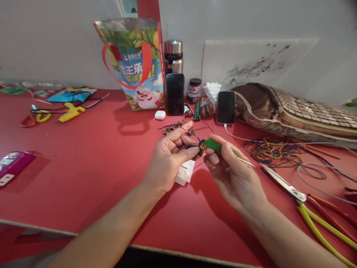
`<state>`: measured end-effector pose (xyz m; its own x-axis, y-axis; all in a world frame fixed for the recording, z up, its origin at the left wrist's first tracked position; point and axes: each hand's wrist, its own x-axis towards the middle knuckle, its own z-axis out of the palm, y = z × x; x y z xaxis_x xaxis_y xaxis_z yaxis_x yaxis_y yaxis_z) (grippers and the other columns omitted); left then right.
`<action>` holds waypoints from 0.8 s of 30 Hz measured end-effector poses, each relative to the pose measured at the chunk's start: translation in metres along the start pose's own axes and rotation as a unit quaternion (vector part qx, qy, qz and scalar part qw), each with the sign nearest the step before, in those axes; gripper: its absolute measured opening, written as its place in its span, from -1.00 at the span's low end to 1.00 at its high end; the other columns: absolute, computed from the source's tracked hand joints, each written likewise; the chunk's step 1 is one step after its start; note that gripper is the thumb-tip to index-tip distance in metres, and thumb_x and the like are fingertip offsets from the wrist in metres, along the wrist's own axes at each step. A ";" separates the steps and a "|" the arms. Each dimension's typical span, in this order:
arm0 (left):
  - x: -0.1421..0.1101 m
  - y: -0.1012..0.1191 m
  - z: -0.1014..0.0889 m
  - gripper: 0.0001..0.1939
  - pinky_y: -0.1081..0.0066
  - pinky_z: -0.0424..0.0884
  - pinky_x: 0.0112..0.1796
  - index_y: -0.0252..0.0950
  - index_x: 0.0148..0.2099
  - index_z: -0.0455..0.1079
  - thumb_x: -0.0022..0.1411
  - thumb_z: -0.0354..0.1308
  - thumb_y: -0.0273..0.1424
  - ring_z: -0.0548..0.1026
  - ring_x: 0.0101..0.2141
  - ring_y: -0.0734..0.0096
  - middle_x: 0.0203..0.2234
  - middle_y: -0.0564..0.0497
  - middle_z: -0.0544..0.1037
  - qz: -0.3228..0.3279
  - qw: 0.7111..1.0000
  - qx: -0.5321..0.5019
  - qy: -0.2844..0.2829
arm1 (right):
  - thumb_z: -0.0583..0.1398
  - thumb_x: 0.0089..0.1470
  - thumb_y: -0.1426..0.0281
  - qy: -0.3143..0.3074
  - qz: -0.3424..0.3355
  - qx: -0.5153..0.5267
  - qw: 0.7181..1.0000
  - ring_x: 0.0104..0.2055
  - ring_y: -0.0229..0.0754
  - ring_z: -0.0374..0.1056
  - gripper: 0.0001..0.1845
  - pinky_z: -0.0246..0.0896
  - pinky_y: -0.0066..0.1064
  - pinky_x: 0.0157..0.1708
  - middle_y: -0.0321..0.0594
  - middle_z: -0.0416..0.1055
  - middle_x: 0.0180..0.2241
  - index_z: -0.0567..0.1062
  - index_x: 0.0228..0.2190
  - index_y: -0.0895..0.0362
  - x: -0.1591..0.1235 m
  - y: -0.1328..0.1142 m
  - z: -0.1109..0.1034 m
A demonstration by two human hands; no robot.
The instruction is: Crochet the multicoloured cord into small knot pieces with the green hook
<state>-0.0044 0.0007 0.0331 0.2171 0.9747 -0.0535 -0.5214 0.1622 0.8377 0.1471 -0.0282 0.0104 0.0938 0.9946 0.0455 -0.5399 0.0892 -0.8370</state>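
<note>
In the middle of the view my left hand [173, 156] pinches a small knotted cord piece [200, 149], dark with orange strands, between thumb and fingers. My right hand [231, 163] grips a green-handled tool [214, 145] with a thin metal shaft pointing right. The handle's left end meets the knotted cord; whether a tip goes into it is hidden. Just behind my left fingers lies a braided cord [170, 128] in the same colours. A white paper piece [185, 173] rests on the table beneath the hands.
Large scissors [299, 197] lie at right beside tangled cords [267, 149]. Behind stand a phone [175, 93], a charging phone [226, 108], a thermos [173, 56], a jar [194, 89] and a printed bag [136, 70]. A yellow glue gun [71, 112] and a purple power strip [15, 167] lie left.
</note>
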 end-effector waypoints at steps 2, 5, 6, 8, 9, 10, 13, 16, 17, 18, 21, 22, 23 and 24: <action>0.000 0.002 0.000 -0.37 0.48 0.45 -0.29 -0.28 0.15 0.60 -0.02 0.53 -0.56 0.56 -0.39 0.52 -0.41 0.10 0.63 -0.014 1.000 0.008 -0.012 | 0.52 -0.01 0.13 -0.017 0.071 0.051 0.996 -0.52 -0.35 0.24 -0.73 0.32 -0.48 -0.47 -0.31 0.45 -0.55 0.79 -0.29 0.00 0.006 -0.005 -0.001; -0.002 0.006 0.000 -0.33 0.49 0.44 -0.32 -0.30 0.16 0.60 -0.06 0.55 -0.57 0.55 -0.41 0.52 -0.45 0.12 0.59 -0.041 0.998 0.026 -0.038 | 0.54 -0.06 0.14 -0.034 0.112 0.069 0.991 -0.61 -0.41 0.06 -0.73 0.22 -0.52 -0.57 -0.35 0.36 -0.62 0.76 -0.40 0.07 0.013 -0.013 -0.006; -0.003 0.007 0.000 -0.32 0.49 0.43 -0.35 -0.31 0.17 0.59 -0.06 0.54 -0.58 0.54 -0.43 0.52 -0.47 0.13 0.58 -0.049 0.997 0.036 -0.050 | 0.54 -0.06 0.14 -0.040 0.117 0.066 0.990 -0.62 -0.41 0.02 -0.71 0.18 -0.54 -0.60 -0.37 0.32 -0.65 0.75 -0.43 0.09 0.015 -0.015 -0.007; -0.005 0.010 0.001 -0.32 0.50 0.40 -0.39 -0.33 0.19 0.57 -0.03 0.52 -0.57 0.52 -0.47 0.53 -0.50 0.13 0.56 -0.057 0.994 0.061 -0.073 | 0.55 -0.08 0.11 -0.046 0.124 0.054 0.990 -0.65 -0.43 -0.05 -0.66 0.09 -0.57 -0.65 -0.42 0.22 -0.70 0.72 -0.49 0.12 0.018 -0.019 -0.011; -0.006 0.011 0.002 -0.32 0.50 0.38 -0.42 -0.34 0.21 0.56 -0.02 0.51 -0.57 0.50 -0.48 0.54 -0.50 0.13 0.56 -0.058 0.992 0.076 -0.083 | 0.56 -0.09 0.09 -0.045 0.124 0.045 0.990 -0.66 -0.45 -0.09 -0.63 0.06 -0.58 -0.66 -0.43 0.19 -0.71 0.70 -0.52 0.14 0.020 -0.021 -0.012; -0.007 0.012 0.002 -0.32 0.51 0.36 -0.44 -0.35 0.22 0.55 0.01 0.49 -0.57 0.48 -0.49 0.55 -0.50 0.13 0.56 -0.058 0.990 0.093 -0.091 | 0.56 -0.10 0.08 -0.043 0.124 0.035 0.991 -0.66 -0.47 -0.11 -0.60 0.03 -0.60 -0.67 -0.44 0.16 -0.72 0.68 -0.54 0.15 0.021 -0.022 -0.014; -0.009 0.014 0.004 -0.31 0.49 0.36 -0.46 -0.37 0.29 0.49 0.08 0.41 -0.56 0.43 -0.50 0.55 -0.48 0.12 0.55 -0.063 0.982 0.137 -0.110 | 0.57 -0.13 0.04 -0.023 0.107 0.003 0.994 -0.68 -0.48 -0.14 -0.53 -0.06 -0.61 -0.70 -0.47 0.10 -0.74 0.62 -0.60 0.16 0.025 -0.025 -0.018; -0.010 0.015 0.007 -0.31 0.47 0.39 -0.44 -0.38 0.32 0.46 0.11 0.35 -0.55 0.43 -0.49 0.54 -0.47 0.12 0.53 -0.059 0.978 0.162 -0.121 | 0.55 -0.12 0.01 -0.007 0.070 -0.028 0.997 -0.69 -0.49 -0.12 -0.48 -0.11 -0.61 -0.72 -0.47 0.09 -0.74 0.59 -0.62 0.18 0.027 -0.027 -0.021; -0.010 0.015 0.007 -0.31 0.46 0.40 -0.43 -0.37 0.32 0.47 0.11 0.34 -0.56 0.42 -0.49 0.54 -0.46 0.12 0.53 -0.054 0.977 0.168 -0.121 | 0.55 -0.10 0.00 -0.006 0.056 -0.039 0.998 -0.70 -0.49 -0.10 -0.47 -0.11 -0.60 -0.72 -0.47 0.10 -0.74 0.59 -0.62 0.18 0.027 -0.028 -0.021; -0.010 0.015 0.008 -0.31 0.46 0.40 -0.42 -0.36 0.31 0.47 0.10 0.32 -0.57 0.42 -0.49 0.54 -0.45 0.12 0.54 -0.050 0.976 0.175 -0.119 | 0.54 -0.09 -0.01 -0.007 0.043 -0.052 0.998 -0.70 -0.49 -0.08 -0.47 -0.11 -0.60 -0.72 -0.46 0.12 -0.73 0.58 -0.61 0.18 0.027 -0.029 -0.022; -0.011 0.016 0.009 -0.33 0.45 0.40 -0.42 -0.34 0.29 0.49 0.09 0.30 -0.58 0.42 -0.48 0.54 -0.43 0.11 0.54 -0.044 0.973 0.196 -0.112 | 0.53 -0.06 -0.01 -0.004 0.005 -0.086 0.996 -0.70 -0.48 -0.03 -0.47 -0.12 -0.58 -0.73 -0.41 0.19 -0.71 0.58 -0.61 0.18 0.026 -0.032 -0.021; -0.012 0.017 0.009 -0.33 0.45 0.39 -0.42 -0.34 0.29 0.50 0.09 0.29 -0.58 0.42 -0.48 0.54 -0.43 0.11 0.53 -0.043 0.972 0.203 -0.110 | 0.53 -0.06 -0.01 -0.001 -0.005 -0.094 0.996 -0.70 -0.47 -0.02 -0.47 -0.13 -0.57 -0.73 -0.40 0.20 -0.71 0.58 -0.62 0.18 0.025 -0.034 -0.021; -0.012 0.017 0.009 -0.33 0.46 0.38 -0.42 -0.34 0.29 0.50 0.09 0.28 -0.58 0.42 -0.48 0.54 -0.43 0.11 0.53 -0.041 0.971 0.209 -0.109 | 0.53 -0.07 -0.01 0.002 -0.013 -0.101 0.995 -0.70 -0.47 -0.01 -0.47 -0.13 -0.56 -0.73 -0.39 0.21 -0.71 0.58 -0.63 0.18 0.025 -0.035 -0.020; -0.012 0.017 0.009 -0.33 0.46 0.38 -0.42 -0.34 0.28 0.50 0.09 0.27 -0.59 0.42 -0.48 0.54 -0.43 0.11 0.53 -0.039 0.970 0.214 -0.109 | 0.54 -0.08 -0.01 0.006 -0.019 -0.106 0.994 -0.70 -0.46 0.00 -0.47 -0.13 -0.56 -0.73 -0.39 0.21 -0.72 0.59 -0.64 0.17 0.025 -0.036 -0.019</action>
<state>-0.0080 -0.0093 0.0527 0.4358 0.8987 -0.0493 -0.1157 0.1102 0.9872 0.1848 -0.0079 0.0307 0.1210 0.9899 0.0741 -0.3475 0.1121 -0.9310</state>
